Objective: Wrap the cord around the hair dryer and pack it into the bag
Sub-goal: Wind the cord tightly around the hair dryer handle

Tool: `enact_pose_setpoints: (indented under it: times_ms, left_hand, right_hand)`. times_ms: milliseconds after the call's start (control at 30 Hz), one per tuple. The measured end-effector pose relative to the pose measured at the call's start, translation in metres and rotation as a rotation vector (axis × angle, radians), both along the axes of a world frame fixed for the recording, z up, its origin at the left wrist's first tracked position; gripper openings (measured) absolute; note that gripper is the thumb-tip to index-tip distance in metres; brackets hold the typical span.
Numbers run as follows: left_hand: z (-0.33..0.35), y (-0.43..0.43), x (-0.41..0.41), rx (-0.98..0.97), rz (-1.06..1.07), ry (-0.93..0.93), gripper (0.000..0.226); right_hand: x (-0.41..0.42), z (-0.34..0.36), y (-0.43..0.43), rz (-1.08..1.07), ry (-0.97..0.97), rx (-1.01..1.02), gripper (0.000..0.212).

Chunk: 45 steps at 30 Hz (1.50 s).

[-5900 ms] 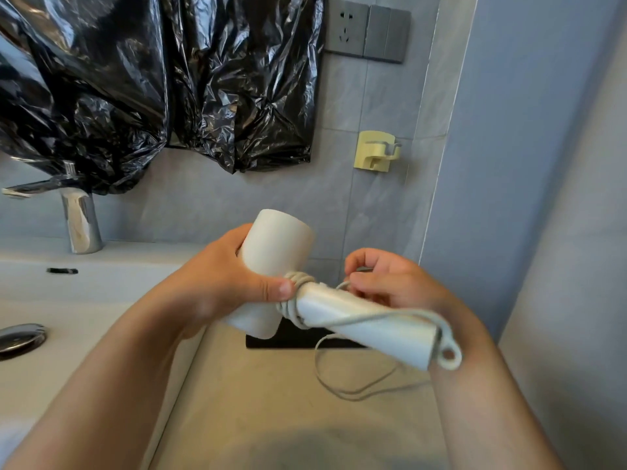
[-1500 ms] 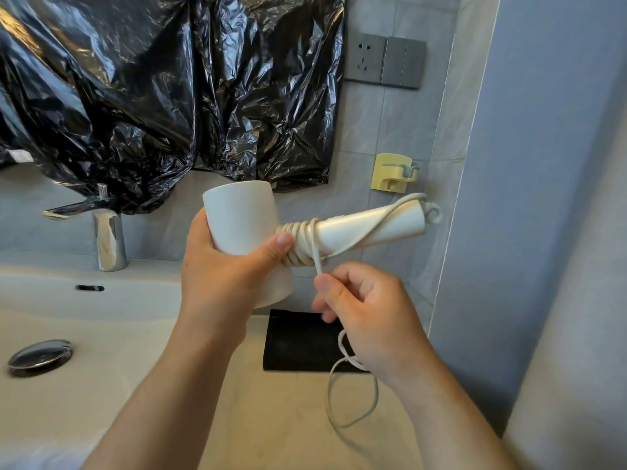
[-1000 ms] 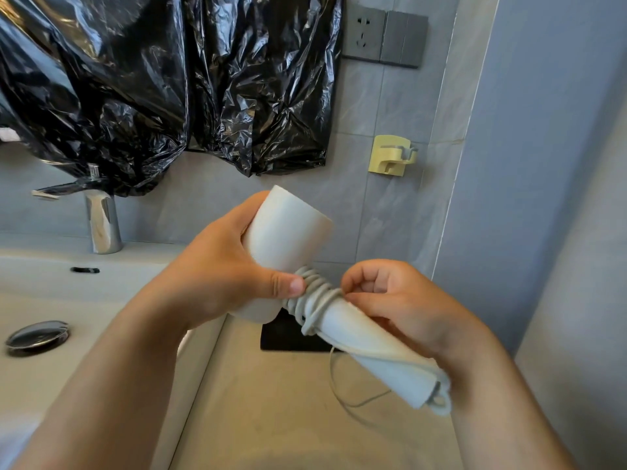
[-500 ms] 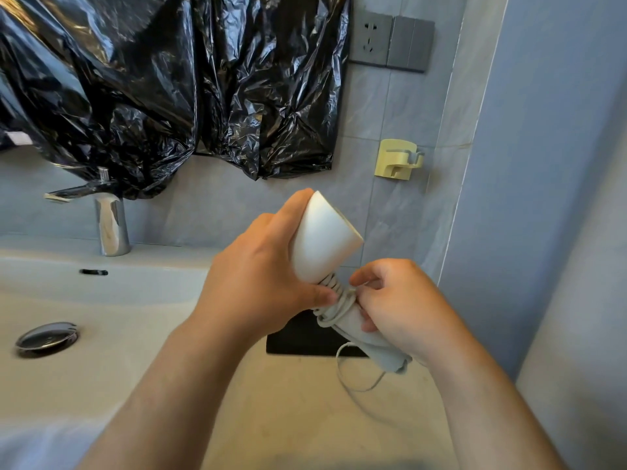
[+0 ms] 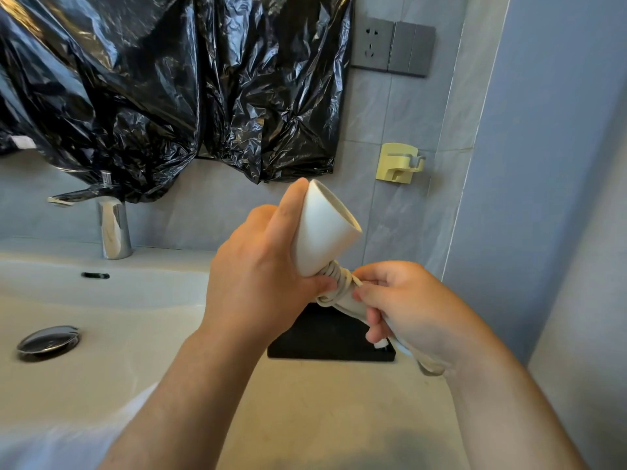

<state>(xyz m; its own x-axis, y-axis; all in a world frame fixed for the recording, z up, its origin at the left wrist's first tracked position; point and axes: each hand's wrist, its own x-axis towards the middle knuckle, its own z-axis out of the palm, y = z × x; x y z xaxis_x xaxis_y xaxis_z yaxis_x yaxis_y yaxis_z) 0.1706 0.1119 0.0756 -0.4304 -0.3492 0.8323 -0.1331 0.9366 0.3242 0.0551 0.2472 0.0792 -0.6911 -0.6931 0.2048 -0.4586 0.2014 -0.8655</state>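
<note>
Left hand (image 5: 258,276) grips the dryer (image 5: 322,228), right hand (image 5: 414,307) pinches the cord (image 5: 334,283); any slack could let it unwind.

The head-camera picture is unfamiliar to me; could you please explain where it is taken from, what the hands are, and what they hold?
There is no machine: a person wears one wide-angle camera on the head, looking forward and down at their own bare hands. The left hand grips the barrel of a white hair dryer. The right hand holds its handle, near where the white cord is wound in several turns. On the beige counter lies a flat black bag. At left are a white sink and chrome faucet; black plastic sheeting hangs on the wall above.
</note>
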Motion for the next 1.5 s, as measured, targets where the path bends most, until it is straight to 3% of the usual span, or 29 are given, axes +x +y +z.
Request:
enact_pose_setpoints:
  times_ms: [133,267,367,467,633,767,833,1000,1100,1200,1300,1500]
  left_hand:
    - [-0.002,-0.003,-0.002,-0.018,0.007,0.113,0.118]
    - [-0.003,-0.007,-0.004,-0.078,0.047,0.212,0.119]
    - [-0.004,-0.010,-0.004,-0.051,0.071,0.285,0.119]
    - [-0.006,-0.010,-0.004,0.057,0.044,0.332,0.118]
    - [-0.006,-0.016,-0.003,0.283,-0.077,0.440,0.115]
    - [-0.005,-0.017,-0.004,0.376,-0.121,0.525,0.107]
    - [-0.004,-0.016,-0.005,0.414,-0.150,0.559,0.100]
    - [-0.007,-0.011,-0.012,0.511,-0.218,0.596,0.092]
    - [-0.009,-0.007,-0.016,0.512,-0.212,0.596,0.093]
    - [-0.012,-0.009,-0.017,0.570,-0.224,0.611,0.092]
    - [-0.013,-0.009,-0.020,0.634,-0.270,0.600,0.088]
    - [-0.012,-0.007,-0.030,0.836,-0.409,0.532,0.067]
  right_hand:
    - [0.006,0.007,0.005,0.191,-0.127,-0.111,0.029]
    - [0.006,0.007,0.010,0.239,-0.071,-0.022,0.048]
    - [0.008,0.005,0.005,0.195,-0.015,-0.042,0.039]
    - [0.010,0.000,-0.004,0.175,0.000,-0.089,0.031]
    - [0.010,-0.003,-0.005,0.246,0.025,-0.108,0.040]
    - [0.013,-0.005,-0.011,0.202,0.025,-0.201,0.019]
    - [0.014,-0.007,-0.015,0.180,-0.018,-0.269,0.024]
    - [0.021,-0.012,-0.022,0.245,-0.175,-0.358,0.026]
    - [0.019,-0.014,-0.022,0.239,-0.113,-0.352,0.028]
    - [0.015,-0.013,-0.024,0.105,0.028,-0.338,0.027]
    - [0.009,-0.013,-0.022,-0.024,0.021,-0.411,0.033]
    - [0.007,-0.006,-0.014,0.057,-0.126,-0.555,0.014]
